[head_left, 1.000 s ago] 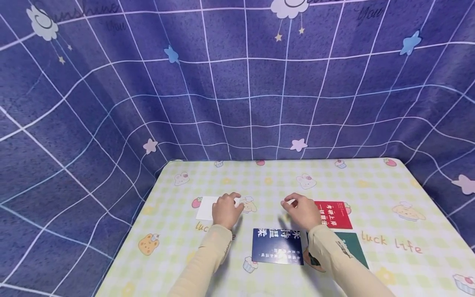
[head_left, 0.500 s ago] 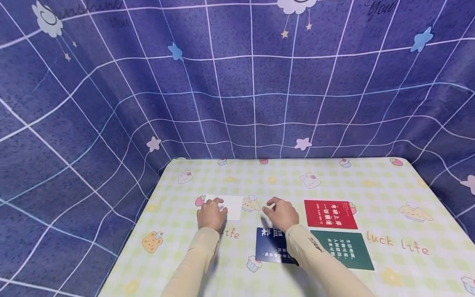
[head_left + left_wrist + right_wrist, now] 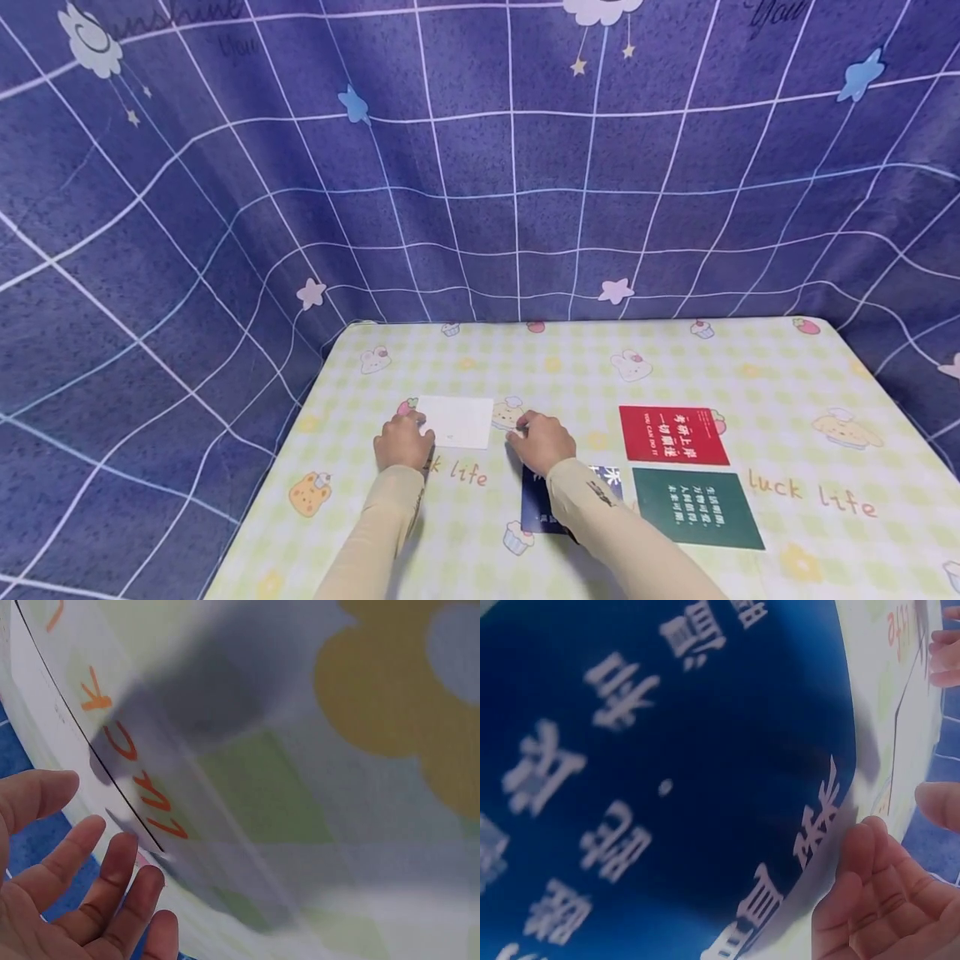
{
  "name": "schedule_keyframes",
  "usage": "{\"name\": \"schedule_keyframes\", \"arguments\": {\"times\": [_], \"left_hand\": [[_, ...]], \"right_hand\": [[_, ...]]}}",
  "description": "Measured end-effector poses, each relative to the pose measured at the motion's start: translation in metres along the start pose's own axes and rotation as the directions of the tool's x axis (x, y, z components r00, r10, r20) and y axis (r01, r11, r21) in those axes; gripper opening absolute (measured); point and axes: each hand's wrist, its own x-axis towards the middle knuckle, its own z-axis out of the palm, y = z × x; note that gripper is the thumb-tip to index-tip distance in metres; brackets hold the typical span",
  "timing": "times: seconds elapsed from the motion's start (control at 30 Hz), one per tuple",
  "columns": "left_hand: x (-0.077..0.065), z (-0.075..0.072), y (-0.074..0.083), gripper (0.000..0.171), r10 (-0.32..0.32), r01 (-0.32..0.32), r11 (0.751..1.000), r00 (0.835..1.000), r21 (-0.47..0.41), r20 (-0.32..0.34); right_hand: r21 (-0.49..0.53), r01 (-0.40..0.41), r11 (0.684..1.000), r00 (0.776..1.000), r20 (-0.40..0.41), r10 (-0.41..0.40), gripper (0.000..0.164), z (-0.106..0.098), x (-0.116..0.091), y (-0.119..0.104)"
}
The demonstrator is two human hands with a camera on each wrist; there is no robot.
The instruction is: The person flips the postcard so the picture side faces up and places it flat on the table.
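A white card (image 3: pixel 454 422) lies flat on the table, with a little small print near its lower edge. My left hand (image 3: pixel 402 442) is at its left end, fingertips right by the card's corner; the left wrist view shows thumb and fingers (image 3: pixel 118 874) apart and loosely bent. To the right of the white card, my right hand (image 3: pixel 545 442) hovers with nothing between thumb and fingers (image 3: pixel 859 855). Beneath that hand and sleeve lies a dark blue card (image 3: pixel 542 504) with white lettering, partly hidden; it fills much of the right wrist view (image 3: pixel 727 750).
A red card (image 3: pixel 672 436) and a green card (image 3: pixel 697 508), both with white lettering, lie one before the other on the right. The pastel checked tablecloth (image 3: pixel 570 367) carries printed cartoons and words. A blue gridded curtain (image 3: pixel 480 167) hangs behind and at the sides.
Both hands have moved left. The white card, earlier partly covered by the left hand, is now almost fully in sight. The red and green cards have come out from behind the right arm.
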Motion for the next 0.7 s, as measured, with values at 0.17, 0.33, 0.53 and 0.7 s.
{"name": "schedule_keyframes", "arguments": {"times": [0.17, 0.33, 0.53, 0.7], "left_hand": [[0.002, -0.003, -0.002, 0.039, -0.018, 0.018, 1.000, 1.000, 0.004, -0.003], [0.002, -0.004, -0.001, 0.044, -0.020, 0.020, 1.000, 1.000, 0.024, -0.003], [0.004, -0.002, -0.002, 0.055, -0.041, 0.039, 0.998, 0.999, 0.054, 0.035], [0.007, 0.002, -0.002, 0.059, -0.046, 0.043, 0.997, 0.998, 0.072, 0.046]], "right_hand": [[0.008, 0.003, 1.000, 1.000, 0.004, -0.003, 0.028, 0.008, 0.004, -0.005], [0.019, 0.012, 1.000, 1.000, 0.018, -0.012, 0.030, 0.018, 0.007, -0.013], [0.019, 0.032, 0.999, 0.999, 0.035, -0.033, 0.034, 0.027, 0.009, -0.022], [0.014, 0.017, 1.000, 0.999, 0.038, -0.018, 0.035, 0.025, 0.008, -0.028]]}}
